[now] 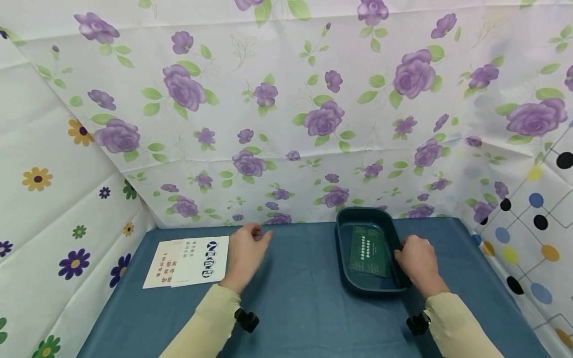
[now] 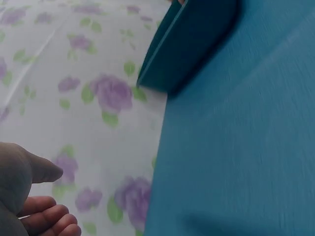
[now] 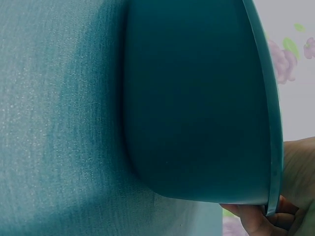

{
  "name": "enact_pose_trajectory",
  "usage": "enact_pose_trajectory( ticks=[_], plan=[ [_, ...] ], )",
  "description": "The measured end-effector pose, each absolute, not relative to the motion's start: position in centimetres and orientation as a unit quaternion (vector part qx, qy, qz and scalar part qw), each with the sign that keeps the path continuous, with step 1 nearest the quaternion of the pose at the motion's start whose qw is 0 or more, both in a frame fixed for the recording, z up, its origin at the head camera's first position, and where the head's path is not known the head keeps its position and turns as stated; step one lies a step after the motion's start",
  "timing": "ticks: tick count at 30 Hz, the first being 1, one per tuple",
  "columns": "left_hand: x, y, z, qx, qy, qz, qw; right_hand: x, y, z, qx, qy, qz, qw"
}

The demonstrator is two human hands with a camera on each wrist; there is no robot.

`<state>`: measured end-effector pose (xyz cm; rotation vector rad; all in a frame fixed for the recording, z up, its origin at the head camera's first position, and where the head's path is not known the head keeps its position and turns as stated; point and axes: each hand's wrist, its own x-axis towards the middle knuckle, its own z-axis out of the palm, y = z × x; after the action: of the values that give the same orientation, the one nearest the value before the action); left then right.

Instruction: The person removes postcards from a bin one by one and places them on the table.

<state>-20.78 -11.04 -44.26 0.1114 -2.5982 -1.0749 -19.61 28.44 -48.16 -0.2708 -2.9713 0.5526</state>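
A dark teal rectangular tray [image 1: 346, 281] stands at the right of the table, and a dark green card [image 1: 361, 246] with pale printed characters lies inside it. My right hand [image 1: 417, 259] grips the tray's right rim; in the right wrist view, fingers [image 3: 251, 216] curl at the rim beneath the tray wall [image 3: 197, 98]. My left hand [image 1: 247, 254] is over the table, just right of two overlapping pale cards, its thumb apart from loosely bent fingers and nothing held. The front card [image 1: 192, 268] has black lettering; the one behind [image 1: 156, 271] has brown characters.
A blue cloth [image 1: 295, 298] covers the table. Behind it rises a white sheet [image 1: 286, 174] with purple roses. A flower-print sheet [image 1: 58, 209] borders the left side, and a dotted sheet [image 1: 524, 258] the right. The tray stands close to the back edge.
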Motion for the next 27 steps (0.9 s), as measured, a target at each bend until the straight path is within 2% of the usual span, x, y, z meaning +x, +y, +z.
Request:
enact_pose_trajectory(
  ticks=[4,19,27],
  plan=[
    [-20.8,-8.5,-43.8,0.026,-0.903,-0.403,0.148,-19.7,28.4,-48.1,-0.084,-0.979,0.178,0.060],
    [-19.4,0.6,-44.6,-0.041,-0.890,-0.453,0.027,-19.5,28.3,-47.9,-0.081,-0.979,0.176,0.058],
    [-18.6,4.7,-45.3,-0.118,-0.868,-0.481,-0.008,-19.6,28.3,-48.3,-0.088,-0.979,0.175,0.050]
  ],
)
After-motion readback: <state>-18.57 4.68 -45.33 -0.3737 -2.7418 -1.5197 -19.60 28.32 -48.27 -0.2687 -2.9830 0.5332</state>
